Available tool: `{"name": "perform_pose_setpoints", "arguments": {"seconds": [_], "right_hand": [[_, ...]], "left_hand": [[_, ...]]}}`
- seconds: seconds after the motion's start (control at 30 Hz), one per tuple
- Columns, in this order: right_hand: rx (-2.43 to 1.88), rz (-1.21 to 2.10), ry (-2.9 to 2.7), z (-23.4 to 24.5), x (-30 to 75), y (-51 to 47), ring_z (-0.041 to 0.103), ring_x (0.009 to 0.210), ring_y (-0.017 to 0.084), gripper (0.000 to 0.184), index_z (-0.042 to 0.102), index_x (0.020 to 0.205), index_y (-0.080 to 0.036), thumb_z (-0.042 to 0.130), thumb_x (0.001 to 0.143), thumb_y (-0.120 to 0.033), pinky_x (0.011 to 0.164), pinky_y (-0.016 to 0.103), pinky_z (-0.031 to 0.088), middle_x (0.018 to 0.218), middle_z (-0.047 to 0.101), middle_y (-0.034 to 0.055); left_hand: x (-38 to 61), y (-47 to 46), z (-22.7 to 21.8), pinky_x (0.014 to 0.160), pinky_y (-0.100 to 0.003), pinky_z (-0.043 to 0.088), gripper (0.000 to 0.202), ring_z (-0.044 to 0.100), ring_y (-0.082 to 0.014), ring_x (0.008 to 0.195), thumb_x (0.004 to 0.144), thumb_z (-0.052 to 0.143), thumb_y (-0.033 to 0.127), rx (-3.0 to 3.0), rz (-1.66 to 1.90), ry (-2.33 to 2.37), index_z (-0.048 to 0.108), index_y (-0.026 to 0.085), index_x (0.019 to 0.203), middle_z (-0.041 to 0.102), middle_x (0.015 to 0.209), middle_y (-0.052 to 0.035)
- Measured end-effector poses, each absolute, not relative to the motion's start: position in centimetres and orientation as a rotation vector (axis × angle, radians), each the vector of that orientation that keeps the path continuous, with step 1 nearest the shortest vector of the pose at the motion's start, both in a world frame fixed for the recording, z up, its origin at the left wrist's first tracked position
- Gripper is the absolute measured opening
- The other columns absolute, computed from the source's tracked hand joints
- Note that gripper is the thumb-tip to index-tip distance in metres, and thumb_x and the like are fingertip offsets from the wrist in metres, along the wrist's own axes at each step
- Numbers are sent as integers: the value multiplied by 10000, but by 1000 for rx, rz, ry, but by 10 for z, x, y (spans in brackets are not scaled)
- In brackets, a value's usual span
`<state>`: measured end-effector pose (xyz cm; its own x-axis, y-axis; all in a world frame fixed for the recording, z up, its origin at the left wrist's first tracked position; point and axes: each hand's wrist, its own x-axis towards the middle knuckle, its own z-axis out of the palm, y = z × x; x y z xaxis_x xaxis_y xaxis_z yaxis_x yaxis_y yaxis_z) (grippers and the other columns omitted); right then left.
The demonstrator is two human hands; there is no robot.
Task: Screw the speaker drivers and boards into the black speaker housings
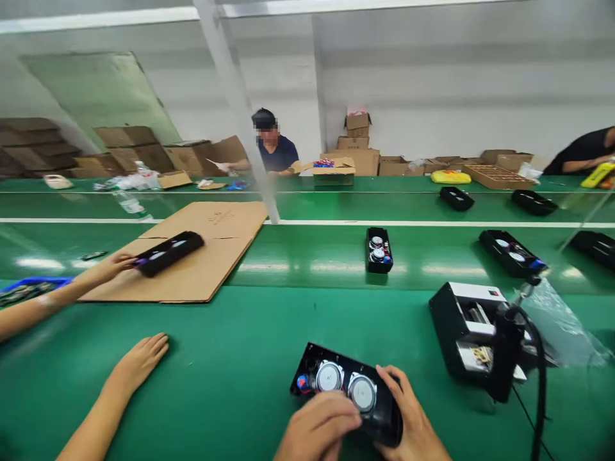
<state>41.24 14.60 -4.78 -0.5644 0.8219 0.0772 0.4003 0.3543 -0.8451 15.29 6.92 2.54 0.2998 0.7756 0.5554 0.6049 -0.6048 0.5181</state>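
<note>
Low in the head view, a black speaker housing (346,390) with two round silver-grey speaker drivers lies tilted above the green bench. My right hand (408,413) grips its right end, thumb along the upper edge and fingers around the side. Over the housing's near edge is my left hand (319,422), its fingers curled and pressed together just below the drivers. Whatever those fingers hold, if anything, is hidden. A red and blue part (302,383) shows inside the housing's left end.
A co-worker's hand (122,261) touches a black housing (170,253) on flat cardboard (225,221); their other hand (139,362) rests on the bench. More housings (379,250) lie along the line. At right stand a black-and-white machine (473,326) and a hanging power screwdriver (507,352).
</note>
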Motion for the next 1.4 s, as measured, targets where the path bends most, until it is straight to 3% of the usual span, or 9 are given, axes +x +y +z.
{"name": "perform_pose_setpoints", "arguments": {"seconds": [0.13,0.33,0.47,0.6,0.7,0.83,1.0,1.2,1.4], "right_hand": [[-1170,1114,-2282,-3,470,172,561,1491,365,1002,554,1552,-290,711,601,-15,1213,485,491,1666,426,169],[-1417,787,-2225,17,515,155,495,1545,380,897,545,1543,-361,764,729,-55,1209,589,500,1707,431,134],[-1228,550,-2116,10,492,120,687,1284,358,600,612,1357,-294,808,805,-165,1065,542,616,1385,682,140],[-930,414,-2013,3,437,97,757,938,283,361,597,1274,-239,698,929,-222,807,424,672,1071,764,109],[-958,459,-1837,3,406,99,765,872,246,201,624,1189,-244,571,1010,-172,776,386,664,978,780,84],[-1231,527,-1592,13,396,121,789,863,236,74,698,1063,-243,634,1027,-240,793,355,668,967,809,69],[-987,704,-1894,39,411,149,769,906,211,170,763,1074,-252,606,1057,-188,829,341,638,1009,816,53],[-885,432,-2556,54,421,150,697,815,205,338,732,1123,-227,506,1006,-4,733,352,525,963,792,39],[-964,406,-2749,52,406,146,703,787,202,295,704,958,-209,542,945,37,707,334,485,891,782,17]], "left_hand": [[124,68,44,1077,-363,633,378,742,-220,1233,1067,480,134,2281,1163,1384,711,317,1304,812,1176,-55],[142,91,28,1117,-473,616,237,653,-286,1411,1048,667,355,2341,1038,1486,723,327,1277,784,1320,-54],[152,100,21,1168,-566,564,141,609,-320,1459,1043,674,369,2286,977,1491,731,293,1148,768,1354,-69],[154,105,20,1220,-593,506,57,615,-316,1453,1033,672,310,2253,930,1436,701,263,1048,777,1331,-68],[154,107,19,1227,-595,496,65,637,-294,1430,1051,614,253,2248,927,1398,677,259,1037,791,1289,-61],[157,108,22,1229,-563,498,99,673,-270,1387,1064,593,250,2251,880,1366,688,267,1085,801,1268,-63],[164,110,24,1281,-492,438,295,772,-192,1212,1059,506,133,2300,916,1311,709,284,1209,794,1309,-46],[169,107,12,1211,-452,541,309,765,-200,1210,1087,463,166,2249,1009,1473,715,280,1225,780,1300,-54],[170,105,6,1225,-743,433,334,538,-415,1487,846,856,237,2411,682,1449,733,270,1155,619,1548,-125]]}}
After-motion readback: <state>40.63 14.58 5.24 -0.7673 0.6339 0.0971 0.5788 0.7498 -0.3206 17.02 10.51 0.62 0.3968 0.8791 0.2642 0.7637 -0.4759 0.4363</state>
